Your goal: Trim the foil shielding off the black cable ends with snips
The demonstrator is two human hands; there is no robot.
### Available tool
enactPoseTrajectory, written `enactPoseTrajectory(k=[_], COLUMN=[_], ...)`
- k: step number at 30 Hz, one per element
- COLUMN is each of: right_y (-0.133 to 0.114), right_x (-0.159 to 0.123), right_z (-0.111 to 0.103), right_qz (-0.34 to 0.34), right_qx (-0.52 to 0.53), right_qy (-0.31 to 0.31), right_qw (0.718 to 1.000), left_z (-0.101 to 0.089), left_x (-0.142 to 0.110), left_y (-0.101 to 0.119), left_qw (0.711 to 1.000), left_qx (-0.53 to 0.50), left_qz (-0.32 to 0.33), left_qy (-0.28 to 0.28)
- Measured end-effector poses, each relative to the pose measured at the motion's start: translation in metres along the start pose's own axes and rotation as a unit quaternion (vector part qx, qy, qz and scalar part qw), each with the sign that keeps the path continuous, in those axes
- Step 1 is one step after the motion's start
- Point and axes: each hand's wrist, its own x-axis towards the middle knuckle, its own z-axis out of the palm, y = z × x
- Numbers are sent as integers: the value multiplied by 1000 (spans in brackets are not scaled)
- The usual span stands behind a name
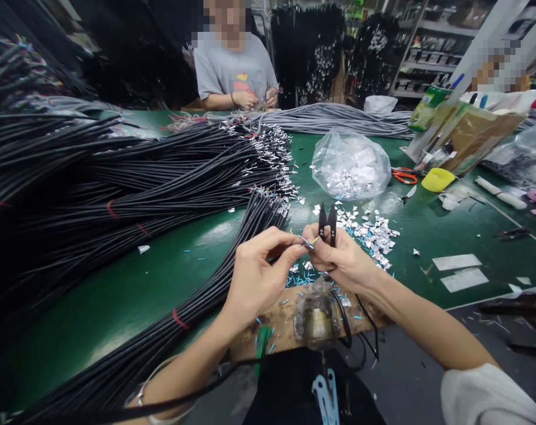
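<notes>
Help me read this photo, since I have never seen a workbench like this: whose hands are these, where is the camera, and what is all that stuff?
The camera sits on a person's head, looking down at their own bare hands. The left hand pinches thin wire ends of a cable; the right hand grips small black snips. On the green table lie bundles of black cables, foil scraps and a clear plastic bag. Across the table, another person's hands work on wires too.
</notes>
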Motion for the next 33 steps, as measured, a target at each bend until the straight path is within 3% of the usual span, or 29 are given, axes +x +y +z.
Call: enactPoseTrajectory(k=[2, 4, 5, 7, 10, 12, 15, 16, 18, 21, 24, 25, 26, 28, 29, 33], right_y=[-1, -2, -1, 0, -1, -3, -6, -6, -6, -8, -12, -14, -15, -16, -15, -5], right_x=[-3, -6, -8, -11, -14, -15, -13, -12, -9, -3, 0, 0, 0, -2, -2, -2], right_z=[0, 1, 1, 2, -1, -4, -7, -8, -11, -20, -31, -32, -31, -25, -20, -7], right_qz=[-120, -219, -247, -268, -285, -300, -279, -260, -221, -187, -182, -180, -173, -161, -166, -124], right_qx=[-165, -312, -360, -406, -445, -503, -575, -573, -522, -399, -294, -268, -263, -284, -285, -181], right_qy=[79, 159, 183, 199, 156, 67, -26, -15, 44, 156, 304, 311, 280, 164, 136, 142], right_qw=[976, 911, 881, 850, 835, 808, 769, 777, 822, 884, 888, 894, 907, 931, 934, 965], left_z=[-1, -1, -1, -2, -4, -7, -9, -8, -6, 0, 2, 1, 1, 0, 0, 1], left_x=[0, 0, 0, 0, 0, 1, 3, 4, 4, 2, 0, -1, -1, -1, -2, -2], left_y=[5, 11, 13, 15, 12, 7, 1, 1, 1, 3, 6, 6, 7, 7, 8, 7], left_qw=[997, 990, 988, 986, 992, 996, 995, 994, 992, 991, 993, 993, 993, 993, 993, 995], left_qx=[-28, -58, -69, -80, -52, -8, 24, 12, -33, -77, -71, -69, -69, -75, -76, -61], left_qz=[-35, -59, -64, -69, -77, -76, -81, -87, -102, -102, -88, -86, -86, -87, -85, -73], left_qy=[-63, -112, -126, -129, -83, -49, -62, -69, -70, -28, 23, 30, 33, 34, 32, 15])
